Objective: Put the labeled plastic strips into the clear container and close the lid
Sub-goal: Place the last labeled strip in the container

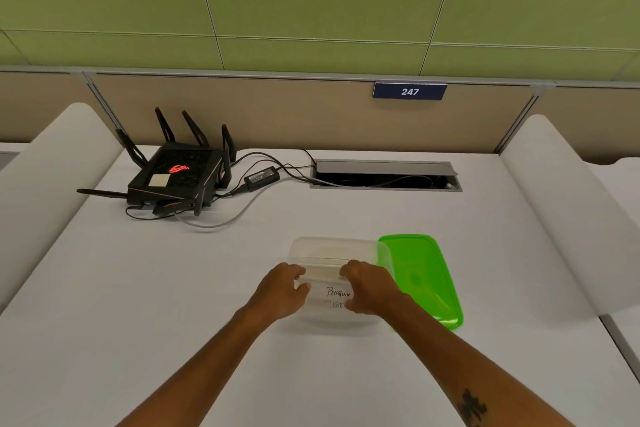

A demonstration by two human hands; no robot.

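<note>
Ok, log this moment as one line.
hands: left and right holding strips over clear container | top strip: PENGUIN | green lid: off, right of container | stage: loading

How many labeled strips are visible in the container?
2: the PENGUIN strip between both hands, and a TIGER strip just below it. Others may be hidden under the hands.

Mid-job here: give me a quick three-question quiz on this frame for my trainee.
1. True or false: the green lid is already on the clear container.
2. Which word is fully readable on the strips between the left hand and right hand?
3. The lid lies on which side of the container: A) person's left, B) person's right, C) behind it?

Key: 1. False, it lies on the table. 2. Penguin. 3. B.
</note>
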